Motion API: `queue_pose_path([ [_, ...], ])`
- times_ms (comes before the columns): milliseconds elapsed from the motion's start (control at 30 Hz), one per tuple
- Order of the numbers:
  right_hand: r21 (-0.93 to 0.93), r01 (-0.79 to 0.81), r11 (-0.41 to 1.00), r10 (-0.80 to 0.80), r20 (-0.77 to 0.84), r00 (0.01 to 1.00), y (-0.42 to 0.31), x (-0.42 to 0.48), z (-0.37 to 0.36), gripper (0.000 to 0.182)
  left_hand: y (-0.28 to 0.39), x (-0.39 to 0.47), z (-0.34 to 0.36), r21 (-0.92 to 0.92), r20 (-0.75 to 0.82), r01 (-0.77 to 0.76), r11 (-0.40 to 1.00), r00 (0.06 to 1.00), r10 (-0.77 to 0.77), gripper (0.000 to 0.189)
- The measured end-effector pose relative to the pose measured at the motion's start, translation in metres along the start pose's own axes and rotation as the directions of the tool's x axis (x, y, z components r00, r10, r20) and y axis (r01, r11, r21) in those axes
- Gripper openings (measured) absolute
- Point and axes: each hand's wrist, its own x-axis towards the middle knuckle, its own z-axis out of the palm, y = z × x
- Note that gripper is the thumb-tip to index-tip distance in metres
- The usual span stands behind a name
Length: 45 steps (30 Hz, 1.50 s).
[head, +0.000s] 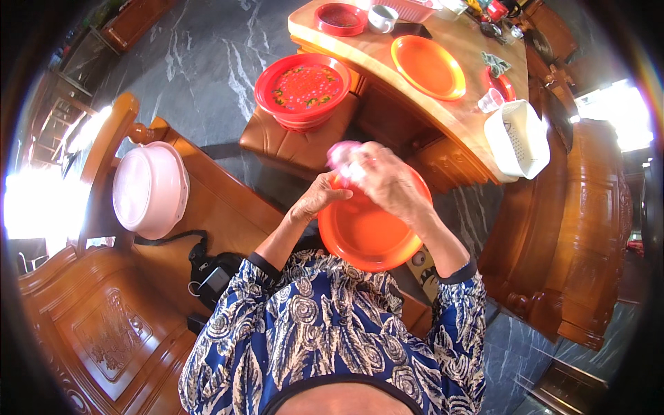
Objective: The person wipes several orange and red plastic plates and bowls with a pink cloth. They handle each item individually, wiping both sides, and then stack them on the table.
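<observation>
Before my lap is an orange plastic basin (pixel 371 233), tilted so its inside faces me. My left hand (pixel 317 196) grips the far left part of its rim, thumb on the inner side. My right hand (pixel 386 176) is blurred and presses a pink and white cloth (pixel 345 154) at the far edge of the basin. The fingers wrapped in the cloth hide part of the rim. Beyond the basin, a red patterned tray (pixel 311 85) tops a red stack on a brown leather stool (pixel 280 137).
The wooden table (pixel 363 57) holds an orange tray (pixel 428 67), a red round dish (pixel 341 19), a mug (pixel 383 19), a clear plastic cup (pixel 490 100) and a white plastic basket (pixel 517 139). At left, a pink basin (pixel 150 190) and a black bag (pixel 215 277) rest on the wooden bench (pixel 223 202).
</observation>
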Motion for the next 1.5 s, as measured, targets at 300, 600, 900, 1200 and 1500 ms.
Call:
queue_pose_path([
  [300, -0.099, 0.079, 0.992, -0.056, 0.219, 0.974, 0.02, 0.018, -0.011, 0.018, 0.036, -0.015, 0.019, 0.327, 0.045, 0.001, 0.945, 0.999, -0.016, 0.035],
  [600, 0.217, -0.551, 0.805, 0.514, 0.205, 0.833, 0.052, -0.03, -0.02, 0.035, 0.02, -0.023, 0.02, 0.119, -0.11, -0.034, 0.992, 0.993, 0.048, 0.041],
  [900, 0.656, -0.708, 0.26, 0.864, 0.17, 0.475, 0.049, -0.121, 0.025, 0.033, 0.015, -0.024, 0.007, -0.027, -0.323, -0.116, 0.993, 0.941, 0.102, 0.046],
  [1200, 0.92, -0.154, -0.36, 0.896, 0.386, 0.218, -0.023, -0.117, 0.066, 0.034, 0.028, -0.017, 0.015, 0.056, -0.475, -0.371, 0.927, 0.807, 0.352, 0.047],
  [1500, 0.936, -0.108, -0.336, 0.821, 0.347, 0.453, -0.021, -0.109, 0.065, 0.018, 0.029, -0.027, 0.015, 0.214, -0.45, -0.356, 0.91, 0.791, 0.415, 0.036],
])
